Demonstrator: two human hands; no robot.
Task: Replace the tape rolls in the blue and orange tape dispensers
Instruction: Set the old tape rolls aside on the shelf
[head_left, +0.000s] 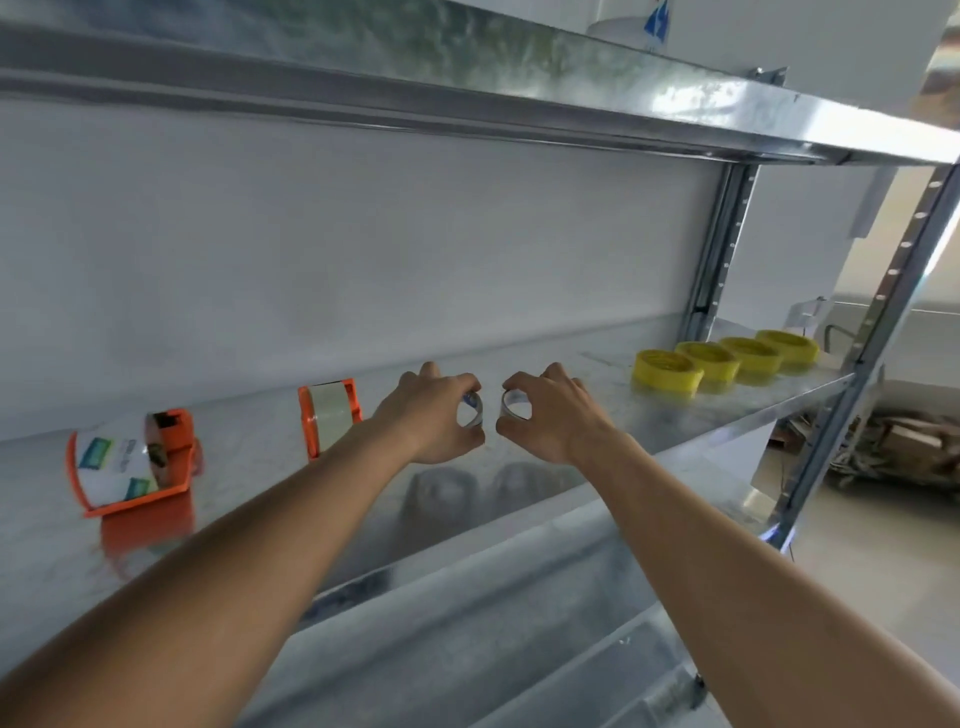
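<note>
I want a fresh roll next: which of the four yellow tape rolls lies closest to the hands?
The leftmost yellow tape roll, at the row's end nearest the right hand; the other three sit farther right.

Soft daylight, metal glare, blurred edges

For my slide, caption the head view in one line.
Left hand and right hand each grip a small tape roll over a metal shelf, between two orange dispensers and four yellow rolls.
</note>
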